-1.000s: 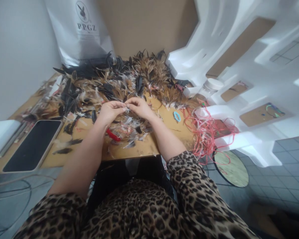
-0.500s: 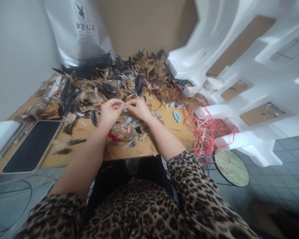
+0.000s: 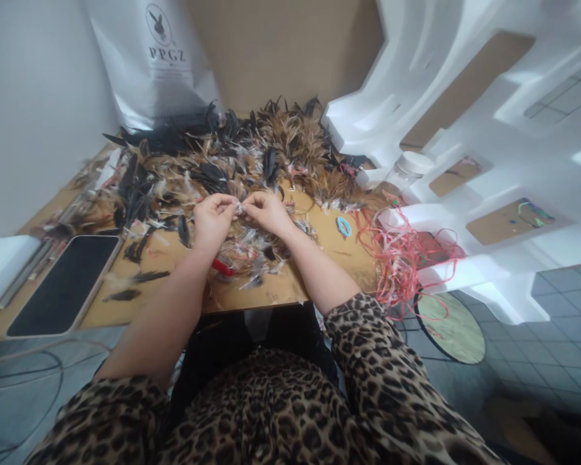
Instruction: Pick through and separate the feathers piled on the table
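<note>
My left hand (image 3: 214, 218) and my right hand (image 3: 267, 212) meet fingertip to fingertip above the near part of a feather heap. Both are closed in a pinch on a small whitish bit (image 3: 239, 208), too small to make out, perhaps the base of a feather. Brown and black feathers (image 3: 198, 168) spread over the table behind the hands. Below them lies a looser pile of feather scraps (image 3: 252, 252), with a red-handled tool (image 3: 223, 267) partly under it. Its working end is hidden.
A phone (image 3: 65, 284) lies at the table's left. To the right are a light blue ring (image 3: 343, 226), a tangle of pink strings (image 3: 401, 258) and a white-lidded jar (image 3: 410, 169) by a white plastic chair (image 3: 465, 161). A white bag (image 3: 159, 77) stands behind the feathers.
Both hands have shifted very slightly left and keep their pinch close together. The things on the table look the same.
</note>
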{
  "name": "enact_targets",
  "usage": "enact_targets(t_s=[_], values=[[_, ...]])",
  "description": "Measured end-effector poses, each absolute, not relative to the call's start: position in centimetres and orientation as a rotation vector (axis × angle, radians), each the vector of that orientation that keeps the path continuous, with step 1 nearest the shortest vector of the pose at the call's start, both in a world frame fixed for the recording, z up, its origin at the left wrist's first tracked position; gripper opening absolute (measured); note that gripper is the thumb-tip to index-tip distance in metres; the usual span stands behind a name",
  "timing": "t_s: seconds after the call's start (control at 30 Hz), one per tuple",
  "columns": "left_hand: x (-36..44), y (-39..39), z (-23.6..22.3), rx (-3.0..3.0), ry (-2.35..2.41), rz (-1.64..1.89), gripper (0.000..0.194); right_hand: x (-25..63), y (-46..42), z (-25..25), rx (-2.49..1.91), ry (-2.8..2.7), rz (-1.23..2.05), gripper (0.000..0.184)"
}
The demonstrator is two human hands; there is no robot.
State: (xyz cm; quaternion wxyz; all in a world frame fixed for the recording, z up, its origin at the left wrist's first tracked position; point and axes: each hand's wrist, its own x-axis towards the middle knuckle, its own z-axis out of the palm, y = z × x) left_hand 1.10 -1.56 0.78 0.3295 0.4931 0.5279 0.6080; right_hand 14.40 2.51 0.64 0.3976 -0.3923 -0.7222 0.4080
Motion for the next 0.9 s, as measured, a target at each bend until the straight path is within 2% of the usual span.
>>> enact_targets(t_s=[0.6,0.9], values=[[1.0,-1.6,0.6,1.442,1.274,1.563,0.008,16.0,3.0,1.7,-0.807,-1.841,1.351,0.026],[1.1,-1.4,0.6,1.413,1.241,1.597,0.006,15.9,2.9,1.7,-0.805,-1.877,1.214,0.016]])
